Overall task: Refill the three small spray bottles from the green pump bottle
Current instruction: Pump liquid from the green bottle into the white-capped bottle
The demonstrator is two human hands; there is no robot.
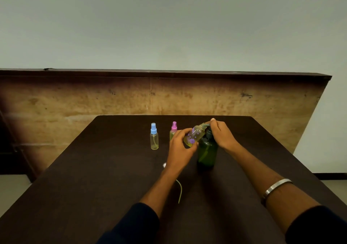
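Observation:
The green pump bottle [207, 152] stands upright on the dark table [93, 178]. My right hand [222, 134] rests curled on its pump head. My left hand [180, 146] grips a small clear bottle with purple flowers [194, 136], tilted with its open neck at the pump spout. Yellowish liquid lies in its lower end. A blue-capped spray bottle [154, 136] stands upright to the left. A pink-capped spray bottle [173, 130] stands behind my left hand, partly hidden.
A loose spray cap [164, 165] with its thin dip tube [180, 191] lies on the table under my left forearm. A wooden panel [131, 97] rises behind the table's far edge. A metal bangle [276, 186] circles my right wrist.

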